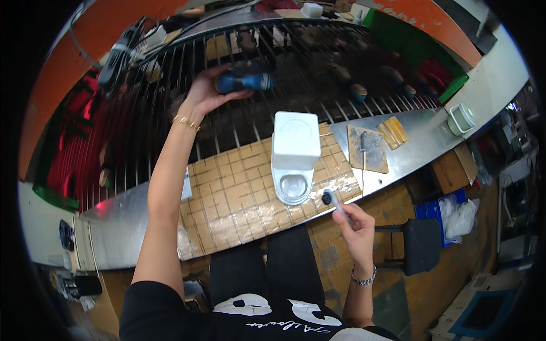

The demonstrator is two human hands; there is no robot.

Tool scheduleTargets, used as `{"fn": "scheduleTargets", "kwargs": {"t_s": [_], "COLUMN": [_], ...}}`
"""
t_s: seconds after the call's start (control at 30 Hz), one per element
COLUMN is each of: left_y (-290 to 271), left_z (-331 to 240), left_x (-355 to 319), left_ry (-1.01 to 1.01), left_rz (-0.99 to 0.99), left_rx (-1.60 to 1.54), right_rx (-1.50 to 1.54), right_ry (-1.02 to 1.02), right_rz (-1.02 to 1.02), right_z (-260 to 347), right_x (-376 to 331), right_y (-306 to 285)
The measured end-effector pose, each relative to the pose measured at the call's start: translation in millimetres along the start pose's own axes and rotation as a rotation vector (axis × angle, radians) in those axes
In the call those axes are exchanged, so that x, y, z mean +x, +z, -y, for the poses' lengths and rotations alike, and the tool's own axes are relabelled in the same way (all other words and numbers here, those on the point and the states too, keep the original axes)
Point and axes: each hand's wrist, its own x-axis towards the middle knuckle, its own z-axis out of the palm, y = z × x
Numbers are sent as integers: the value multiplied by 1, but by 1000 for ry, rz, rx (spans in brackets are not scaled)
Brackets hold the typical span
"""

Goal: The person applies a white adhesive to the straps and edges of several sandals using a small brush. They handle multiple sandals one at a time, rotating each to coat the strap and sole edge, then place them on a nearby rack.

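Note:
My left hand [206, 92] is raised over the metal grate [296, 62] and grips a dark blue can-shaped container [245, 82] lying sideways in its fingers. My right hand [356, 224] is low at the front edge of the bench and pinches a thin stick with a dark round tip [328, 198]. That tip sits just right of a white plastic object [294, 154] with a boxy top and a clear round dish at its near end. The white object rests on a brown cardboard sheet [239, 187] marked with a grid of lines.
A grey stained board [369, 149] and yellow blocks [394, 131] lie on the metal bench to the right, with a white cup-like container [460, 119] beyond. A dark tool with a cable [116, 57] rests at the grate's far left. A dark stool [422, 245] stands at my right.

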Motion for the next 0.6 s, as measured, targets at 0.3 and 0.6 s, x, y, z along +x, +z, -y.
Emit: {"fn": "scheduleTargets", "kwargs": {"t_s": [0.3, 0.6], "left_y": [-12, -8], "left_z": [61, 110], "left_x": [-158, -195], "left_ry": [102, 360], "left_rz": [-190, -198], "left_rx": [-29, 547], "right_rx": [-418, -864], "right_ry": [-124, -522], "right_rz": [-26, -15], "right_z": [8, 10], "right_x": [18, 47], "right_y": [11, 37]}}
